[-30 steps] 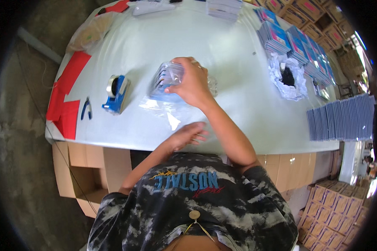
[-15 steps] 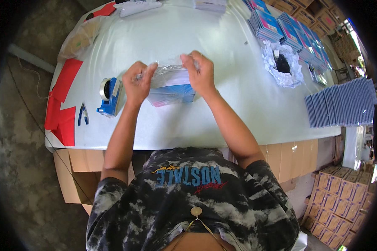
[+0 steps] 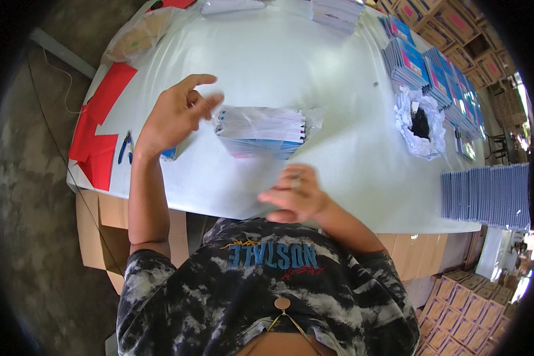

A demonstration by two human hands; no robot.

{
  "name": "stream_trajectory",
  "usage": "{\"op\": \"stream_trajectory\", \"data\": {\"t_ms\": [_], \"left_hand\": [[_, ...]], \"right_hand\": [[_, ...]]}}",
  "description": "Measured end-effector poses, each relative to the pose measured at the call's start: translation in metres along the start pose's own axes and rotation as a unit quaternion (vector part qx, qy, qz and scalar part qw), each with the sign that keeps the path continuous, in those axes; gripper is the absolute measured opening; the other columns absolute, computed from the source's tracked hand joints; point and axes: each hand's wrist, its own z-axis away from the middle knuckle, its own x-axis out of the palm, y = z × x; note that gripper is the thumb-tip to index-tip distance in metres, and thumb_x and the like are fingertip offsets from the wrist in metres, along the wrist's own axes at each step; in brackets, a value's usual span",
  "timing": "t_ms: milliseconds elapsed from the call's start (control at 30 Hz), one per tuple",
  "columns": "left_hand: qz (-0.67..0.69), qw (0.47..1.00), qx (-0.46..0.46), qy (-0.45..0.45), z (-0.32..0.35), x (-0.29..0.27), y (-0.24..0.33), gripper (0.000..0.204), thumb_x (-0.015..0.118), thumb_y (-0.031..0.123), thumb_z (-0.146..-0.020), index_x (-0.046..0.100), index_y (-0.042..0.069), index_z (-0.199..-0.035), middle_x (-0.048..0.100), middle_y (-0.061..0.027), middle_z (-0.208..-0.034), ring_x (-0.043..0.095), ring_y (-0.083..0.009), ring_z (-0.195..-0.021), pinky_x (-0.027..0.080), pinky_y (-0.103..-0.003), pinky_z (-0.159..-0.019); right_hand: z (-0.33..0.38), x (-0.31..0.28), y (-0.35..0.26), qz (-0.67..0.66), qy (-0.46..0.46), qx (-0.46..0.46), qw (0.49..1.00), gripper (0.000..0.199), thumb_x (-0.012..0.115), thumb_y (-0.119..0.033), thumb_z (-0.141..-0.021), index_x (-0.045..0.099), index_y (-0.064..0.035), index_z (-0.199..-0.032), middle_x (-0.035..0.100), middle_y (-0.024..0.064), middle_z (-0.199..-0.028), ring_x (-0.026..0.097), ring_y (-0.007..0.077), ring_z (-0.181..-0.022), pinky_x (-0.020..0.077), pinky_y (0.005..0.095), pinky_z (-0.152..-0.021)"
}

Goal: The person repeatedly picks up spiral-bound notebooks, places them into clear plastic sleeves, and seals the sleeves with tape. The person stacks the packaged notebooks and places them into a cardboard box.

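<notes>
A stack of thin booklets [image 3: 260,132] in a clear plastic bag lies on the white table, white page edges up and blue and pink covers toward me. Left of it, my left hand [image 3: 178,115] hovers with bent fingers apart and holds nothing. My right hand [image 3: 296,193] is nearer my body, below the stack, slightly blurred, with index finger and thumb apart and nothing visible in it. Neither hand touches the bag. A blue tape dispenser [image 3: 169,153] is mostly hidden behind my left hand and wrist. Blue-handled cutters [image 3: 125,148] lie to its left.
Red sheets [image 3: 101,155] lie along the left table edge. At the right are piles of blue booklets [image 3: 407,62], crumpled pale wrapping with something black [image 3: 420,123] inside, and a long row of stacked booklets [image 3: 485,197]. Cardboard boxes [image 3: 463,311] stand beyond the table.
Both hands have let go of the bag's top edge. My left hand moved left over the tape dispenser; my right hand came down toward my body. The bag's top now lies folded toward the right.
</notes>
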Motion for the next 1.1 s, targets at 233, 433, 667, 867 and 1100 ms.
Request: {"op": "stream_trajectory", "data": {"t_ms": [233, 433, 667, 867, 1100], "left_hand": [[0.146, 0.930, 0.118, 0.315, -0.003, -0.024, -0.017, 0.048, 0.048, 0.032, -0.092, 0.045, -0.001, -0.127, 0.060, -0.0116, -0.095, 0.056, -0.0166, -0.082, 0.045, -0.029, -0.068], [0.121, 0.990, 0.049, 0.052, 0.043, 0.088, -0.097, 0.058, 0.054, 0.028, -0.090, 0.034, -0.004, -0.135, 0.039, -0.0209, -0.137, 0.031, -0.0308, -0.132, 0.028, -0.038, -0.105], [-0.155, 0.940, 0.169, 0.253, 0.058, 0.124, -0.082, 0.028, 0.068, 0.015, -0.079, 0.067, 0.011, -0.106, 0.056, -0.0104, -0.123, 0.044, -0.0319, -0.121, 0.035, -0.040, -0.099], [-0.238, 0.934, 0.208, 0.166, 0.047, 0.126, -0.052, 0.021, 0.066, 0.023, -0.080, 0.069, 0.014, -0.099, 0.063, -0.0034, -0.113, 0.047, -0.0262, -0.119, 0.024, -0.047, -0.103], [-0.122, 0.974, 0.184, 0.046, 0.047, 0.128, -0.038, 0.048, 0.046, 0.018, -0.090, 0.037, 0.001, -0.134, 0.045, -0.0242, -0.131, 0.046, -0.0341, -0.120, 0.023, -0.045, -0.107]], "right_hand": [[0.018, 0.047, 0.014, 0.143, -0.187, 0.132, 0.963, 0.046, 0.058, -0.029, -0.085, 0.051, -0.0046, -0.123, 0.046, 0.0119, -0.131, 0.036, 0.0274, -0.128, 0.0273, 0.0423, -0.105], [-0.017, 0.036, 0.031, 0.213, -0.175, 0.182, 0.944, 0.054, 0.052, -0.031, -0.087, 0.043, 0.0028, -0.128, 0.041, 0.0186, -0.135, 0.034, 0.0323, -0.129, 0.0248, 0.0452, -0.106], [-0.039, 0.040, 0.071, 0.243, -0.112, 0.256, 0.929, 0.049, 0.049, -0.016, -0.087, 0.038, 0.0076, -0.129, 0.039, 0.0254, -0.135, 0.039, 0.0372, -0.124, 0.0274, 0.0436, -0.105], [-0.021, 0.032, 0.050, 0.193, 0.250, 0.214, 0.925, 0.056, 0.055, -0.003, -0.081, 0.033, 0.0076, -0.131, 0.041, 0.0259, -0.131, 0.041, 0.0404, -0.120, 0.0279, 0.0443, -0.102], [0.017, 0.034, 0.035, 0.279, 0.017, 0.276, 0.920, 0.041, 0.059, -0.010, -0.080, 0.052, -0.0031, -0.120, 0.051, 0.0077, -0.123, 0.045, 0.0300, -0.117, 0.0243, 0.0447, -0.103]]}}
